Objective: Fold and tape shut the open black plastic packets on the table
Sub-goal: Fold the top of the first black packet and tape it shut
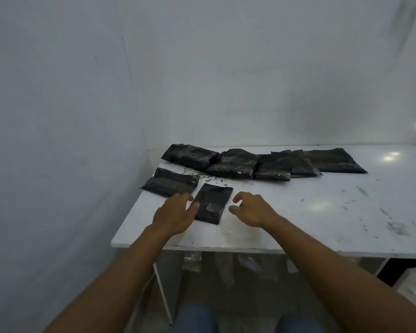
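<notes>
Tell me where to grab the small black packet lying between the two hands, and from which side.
Pinch the small packet across its two long edges, from above. It lies flat on the table, the left hand at one edge, the right hand open beside the other.

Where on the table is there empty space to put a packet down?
The white table is bare right of the right hand, up to the near edge. There is also a bare strip between the small packet and the back row of packets. The left corner is crowded: the left hand, a folded packet and scattered bits.
</notes>
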